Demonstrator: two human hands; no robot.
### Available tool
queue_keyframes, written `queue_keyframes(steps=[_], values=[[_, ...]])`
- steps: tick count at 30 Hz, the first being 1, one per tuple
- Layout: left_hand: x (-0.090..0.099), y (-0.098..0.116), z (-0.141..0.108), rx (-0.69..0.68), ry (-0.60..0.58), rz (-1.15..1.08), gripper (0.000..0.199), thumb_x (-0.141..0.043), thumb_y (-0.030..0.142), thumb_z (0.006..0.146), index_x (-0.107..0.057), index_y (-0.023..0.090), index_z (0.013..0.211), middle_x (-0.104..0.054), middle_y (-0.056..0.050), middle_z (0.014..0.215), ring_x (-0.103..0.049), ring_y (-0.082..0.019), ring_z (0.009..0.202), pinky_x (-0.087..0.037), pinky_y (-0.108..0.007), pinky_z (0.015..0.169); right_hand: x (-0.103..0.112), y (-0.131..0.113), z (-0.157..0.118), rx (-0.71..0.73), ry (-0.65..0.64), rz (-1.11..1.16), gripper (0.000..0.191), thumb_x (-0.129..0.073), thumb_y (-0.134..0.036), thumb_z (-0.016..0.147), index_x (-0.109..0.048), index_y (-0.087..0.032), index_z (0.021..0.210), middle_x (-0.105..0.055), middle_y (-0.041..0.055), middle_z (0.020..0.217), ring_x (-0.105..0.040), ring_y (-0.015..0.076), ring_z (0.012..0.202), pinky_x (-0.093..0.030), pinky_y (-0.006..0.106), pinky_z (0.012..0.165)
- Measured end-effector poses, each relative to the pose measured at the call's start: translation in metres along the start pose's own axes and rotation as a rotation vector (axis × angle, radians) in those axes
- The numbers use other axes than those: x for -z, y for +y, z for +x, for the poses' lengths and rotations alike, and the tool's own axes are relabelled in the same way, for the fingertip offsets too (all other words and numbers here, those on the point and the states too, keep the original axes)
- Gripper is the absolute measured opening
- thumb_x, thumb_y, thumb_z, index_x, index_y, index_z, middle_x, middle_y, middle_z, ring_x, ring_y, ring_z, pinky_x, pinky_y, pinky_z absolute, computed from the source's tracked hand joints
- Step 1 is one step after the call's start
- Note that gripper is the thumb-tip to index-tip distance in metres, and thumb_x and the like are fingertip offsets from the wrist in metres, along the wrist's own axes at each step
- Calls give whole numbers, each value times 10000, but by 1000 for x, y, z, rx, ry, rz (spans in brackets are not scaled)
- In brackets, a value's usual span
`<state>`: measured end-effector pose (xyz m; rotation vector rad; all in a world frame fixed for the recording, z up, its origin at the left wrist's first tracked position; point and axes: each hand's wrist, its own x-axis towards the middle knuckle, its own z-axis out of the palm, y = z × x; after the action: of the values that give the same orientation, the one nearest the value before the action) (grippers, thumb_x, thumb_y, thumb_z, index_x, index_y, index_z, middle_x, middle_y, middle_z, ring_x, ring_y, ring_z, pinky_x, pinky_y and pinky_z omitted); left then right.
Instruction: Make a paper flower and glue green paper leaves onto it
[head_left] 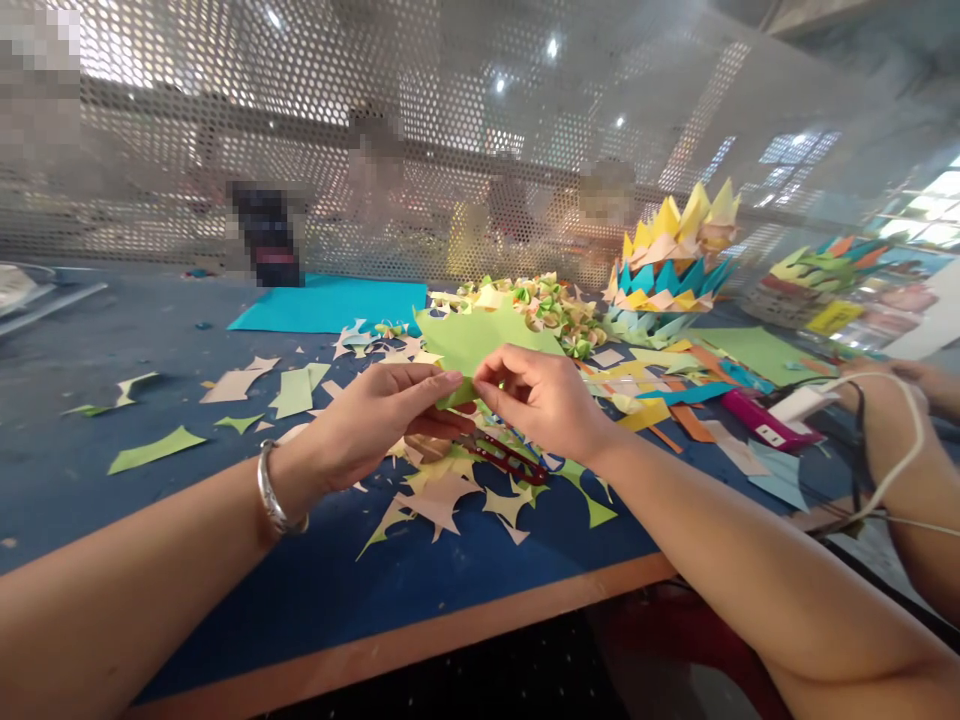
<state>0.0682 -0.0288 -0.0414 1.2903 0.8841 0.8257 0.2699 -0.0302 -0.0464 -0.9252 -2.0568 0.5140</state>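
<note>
A light-green sheet of paper (487, 338) with a cut, jagged outline is held up in front of me. My left hand (360, 420), with a silver bangle on the wrist, is closed on its lower edge between thumb and fingers. Beside it, my right hand (547, 400) pinches the same edge, its fingertips close to the left thumb. Just below the hands lies a dark red, narrow tool (514, 460), partly covered, whose kind I cannot make out. Pale pink, yellow and green paper scraps (439, 500) are spread around and under it.
A heap of small folded paper pieces (551, 310) lies behind the sheet, with a blue sheet (337, 305) to its left. Tiered pointed paper work (667, 275) stands at back right. A magenta power strip (772, 420) with cables lies near another person's arm (892, 450).
</note>
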Motion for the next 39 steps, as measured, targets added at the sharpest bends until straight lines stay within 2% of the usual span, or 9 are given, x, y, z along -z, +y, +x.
queue_keyframes(steps=[2, 5, 10, 28, 35, 39], values=[[0, -1, -1, -38, -19, 58, 245, -703, 401, 862, -723, 157, 856, -781, -78, 832, -765, -193, 795, -599, -261, 719, 0, 0, 0, -11, -2, 3, 86, -615, -232, 891, -585, -180, 830, -575, -27, 691, -435, 56, 498, -356, 221, 473], [2, -5, 0, -94, -4, 186, 247, -778, 387, 788, -723, 172, 896, -783, -70, 845, -770, -221, 859, -594, -256, 697, 1, 0, -1, -16, 2, -13, 84, -615, -229, 887, -582, -182, 826, -582, -24, 699, -449, 58, 505, -367, 223, 484], [4, -14, 3, -176, 17, 324, 224, -734, 413, 826, -719, 207, 914, -791, -48, 842, -768, -205, 796, -600, -272, 656, 1, 0, -1, -27, -1, -2, 82, -611, -225, 887, -576, -183, 826, -587, -23, 706, -460, 59, 511, -383, 221, 492], [1, -9, 2, -135, 43, 355, 173, -690, 364, 834, -718, 201, 887, -803, -67, 798, -765, -198, 730, -591, -260, 589, 2, 1, 0, -40, -26, 22, 97, -617, -245, 904, -577, -184, 840, -580, -28, 694, -440, 60, 512, -361, 234, 493], [3, -8, -3, -279, 112, 663, 179, -655, 356, 864, -637, 212, 757, -750, -30, 662, -708, -177, 602, -542, -253, 541, 0, 2, -1, -39, -56, 73, 117, -629, -245, 904, -578, -179, 822, -549, -35, 665, -434, 66, 531, -352, 236, 493], [0, -4, -8, -343, 132, 758, 225, -589, 380, 908, -597, 216, 753, -738, -26, 667, -665, -162, 573, -489, -248, 517, 0, 1, -1, -46, -59, 86, 125, -677, -261, 885, -588, -179, 853, -535, -41, 669, -424, 65, 526, -339, 233, 477]])
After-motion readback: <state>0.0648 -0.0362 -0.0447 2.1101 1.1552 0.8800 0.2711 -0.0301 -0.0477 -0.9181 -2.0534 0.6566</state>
